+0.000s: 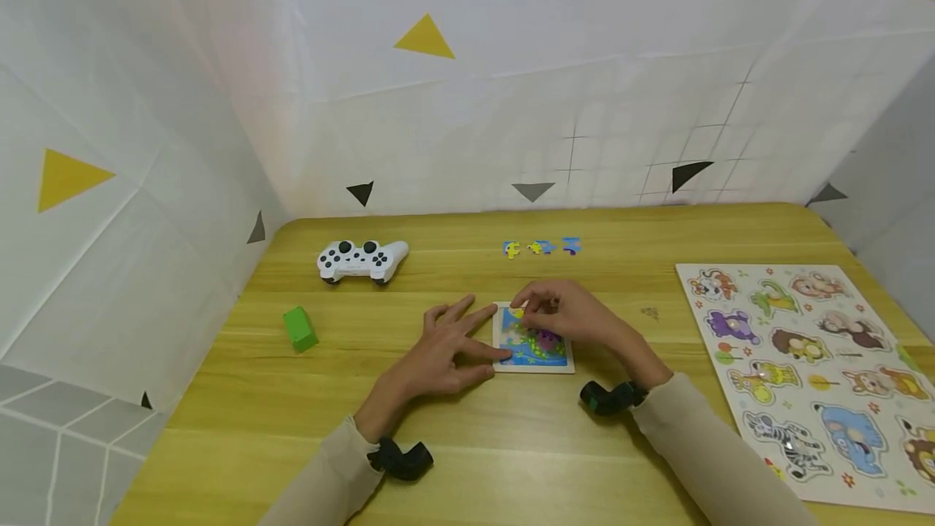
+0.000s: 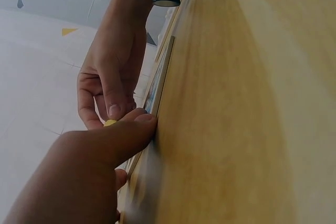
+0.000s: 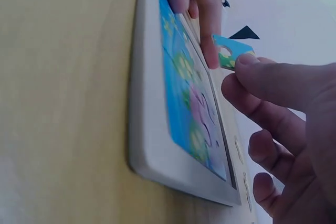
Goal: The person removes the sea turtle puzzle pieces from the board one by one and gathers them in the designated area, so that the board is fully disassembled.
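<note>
A small jigsaw puzzle in a pale tray [image 1: 536, 372] lies flat on the table, its picture blue, green and purple. My right hand [image 1: 570, 311] is over its upper part, pinching a blue-and-yellow puzzle piece [image 3: 239, 46] between thumb and index finger. That piece is held just above the tray in the right wrist view. At the tray's left side, my left hand [image 1: 445, 347] has its fingers spread, with fingertips on the rim and the lower left of the picture. The left wrist view shows the left thumb [image 2: 134, 135] against the tray's edge.
Three loose puzzle pieces [image 1: 542, 247] lie in a row behind the tray. A white game controller [image 1: 358, 262] and a green block [image 1: 300, 329] are at the left. On the right lies a large animal puzzle board [image 1: 811, 380]. White sheeting stands behind the table.
</note>
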`<state>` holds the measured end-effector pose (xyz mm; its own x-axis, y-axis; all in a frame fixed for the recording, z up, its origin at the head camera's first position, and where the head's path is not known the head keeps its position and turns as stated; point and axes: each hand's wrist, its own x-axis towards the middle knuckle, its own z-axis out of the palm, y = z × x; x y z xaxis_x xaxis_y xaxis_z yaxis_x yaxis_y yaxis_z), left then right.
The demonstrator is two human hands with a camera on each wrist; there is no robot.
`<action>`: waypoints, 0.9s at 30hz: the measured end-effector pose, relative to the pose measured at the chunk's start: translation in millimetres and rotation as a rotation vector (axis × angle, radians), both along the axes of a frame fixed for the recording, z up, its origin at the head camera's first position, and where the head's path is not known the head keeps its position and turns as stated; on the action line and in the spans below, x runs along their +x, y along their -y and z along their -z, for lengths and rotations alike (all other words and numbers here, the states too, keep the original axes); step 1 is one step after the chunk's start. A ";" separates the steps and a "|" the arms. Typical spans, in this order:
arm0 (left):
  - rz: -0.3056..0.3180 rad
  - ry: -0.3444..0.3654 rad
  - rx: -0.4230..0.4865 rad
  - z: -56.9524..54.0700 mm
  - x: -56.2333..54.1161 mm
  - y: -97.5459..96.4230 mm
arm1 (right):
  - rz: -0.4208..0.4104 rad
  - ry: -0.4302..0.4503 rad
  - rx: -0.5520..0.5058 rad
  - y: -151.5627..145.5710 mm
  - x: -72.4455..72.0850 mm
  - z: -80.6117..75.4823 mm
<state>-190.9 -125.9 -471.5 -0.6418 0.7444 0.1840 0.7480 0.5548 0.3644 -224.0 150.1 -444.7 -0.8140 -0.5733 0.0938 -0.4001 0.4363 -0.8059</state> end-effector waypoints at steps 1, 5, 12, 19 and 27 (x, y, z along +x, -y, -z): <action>0.001 -0.004 0.002 -0.2 -0.4 -0.1 | 0.021 -0.010 0.009 -0.7 -0.7 -0.9; -0.007 -0.003 0.008 -0.5 -0.7 -0.2 | 0.092 -0.031 0.012 -3.5 -5.2 -0.7; -0.005 0.018 0.012 0.4 0.1 0.8 | 0.151 -0.061 0.004 -7.3 -22.4 5.7; -0.009 0.016 0.018 2.3 -1.2 1.1 | 0.119 -0.041 0.027 -7.3 -48.3 5.1; -0.002 0.020 0.025 2.4 -0.4 0.8 | 0.089 -0.006 0.115 0.2 -68.9 0.6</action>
<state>-191.3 -126.7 -473.9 -0.6467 0.7388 0.1896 0.7396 0.5467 0.3927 -292.8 149.9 -445.3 -0.8616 -0.5062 0.0368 -0.3605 0.5592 -0.7466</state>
